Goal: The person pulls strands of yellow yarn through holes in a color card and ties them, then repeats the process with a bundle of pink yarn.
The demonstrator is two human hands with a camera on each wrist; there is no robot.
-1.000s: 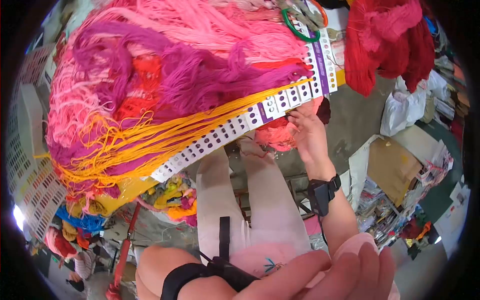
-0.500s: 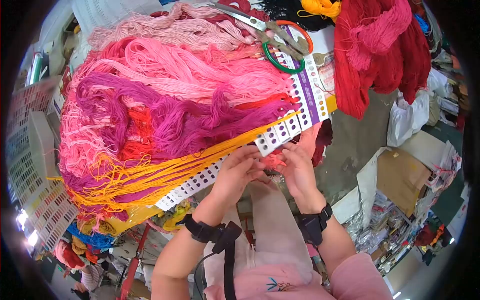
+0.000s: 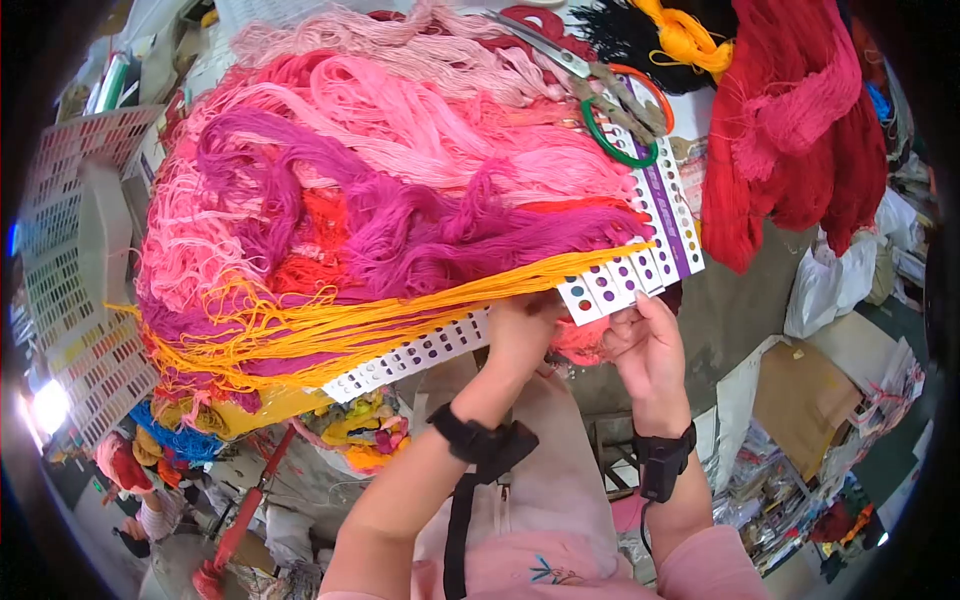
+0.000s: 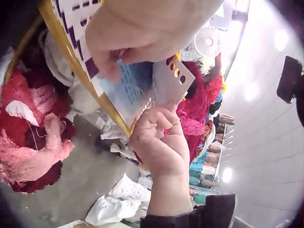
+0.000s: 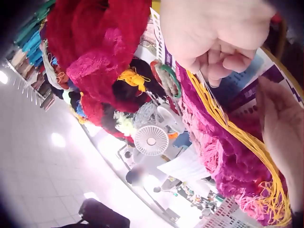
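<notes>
White punched thread cards (image 3: 410, 355) with purple printing lie along the near edge of a heap of thread. In the head view my right hand (image 3: 650, 345) pinches the lower edge of a raised card section (image 3: 603, 290). Its curled fingers also show in the right wrist view. My left hand (image 3: 522, 340) reaches beneath that section and the yellow threads (image 3: 400, 315), so its fingertips are hidden from above. In the left wrist view the left hand (image 4: 142, 31) touches the purple-edged cards beside a blue printed patch (image 4: 126, 90). Purple thread (image 3: 400, 240) lies behind the yellow.
Scissors (image 3: 625, 110) with red and green handles rest at the back of the cards. Dark red skeins (image 3: 790, 130) hang over the right side. A white perforated basket (image 3: 70, 260) stands left. Cardboard (image 3: 800, 385) and piled packets lie on the right.
My left hand has come forward from close to the camera and gone under the cards. The right end of the card row has been lifted by my right hand. The head view has shifted.
</notes>
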